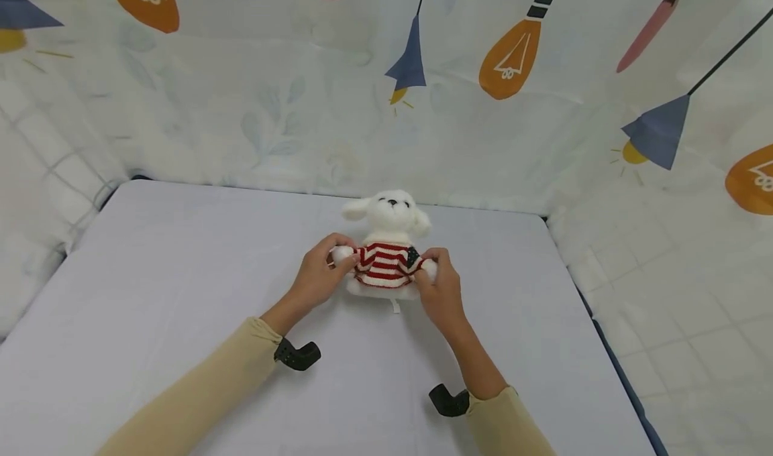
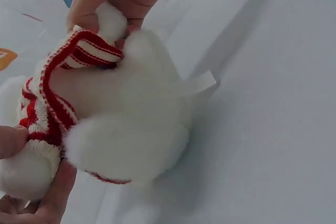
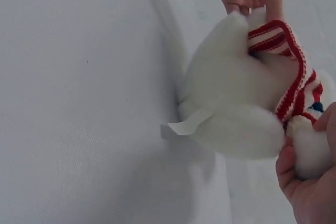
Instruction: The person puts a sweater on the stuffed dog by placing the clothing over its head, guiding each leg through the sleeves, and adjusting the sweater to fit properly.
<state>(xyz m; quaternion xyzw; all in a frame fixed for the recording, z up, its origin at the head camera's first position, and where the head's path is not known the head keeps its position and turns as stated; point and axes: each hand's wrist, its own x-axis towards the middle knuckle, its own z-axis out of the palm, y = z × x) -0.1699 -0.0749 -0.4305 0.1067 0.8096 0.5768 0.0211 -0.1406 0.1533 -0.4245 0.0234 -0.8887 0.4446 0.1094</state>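
A white plush dog [image 1: 391, 218] in a red-and-white striped knit sweater [image 1: 382, 265] sits upright near the far edge of the table, facing me. My left hand [image 1: 318, 273] pinches its arm on the left side, thumb and fingers at the sweater cuff with the white paw between them. On the other side, my right hand [image 1: 441, 294] grips the opposite arm in the same way at its cuff. Both arms are spread outward. In the left wrist view the sweater hem gapes over the fluffy white body [image 2: 126, 145]. A white fabric tag [image 3: 190, 123] sticks out beneath the toy.
A white-covered table [image 1: 181, 255] lies under the toy. Behind it hangs a pale curtain [image 1: 241, 107] printed with lamps, bulbs and pencils. Black wrist mounts [image 1: 298, 355] jut inward from both sleeves.
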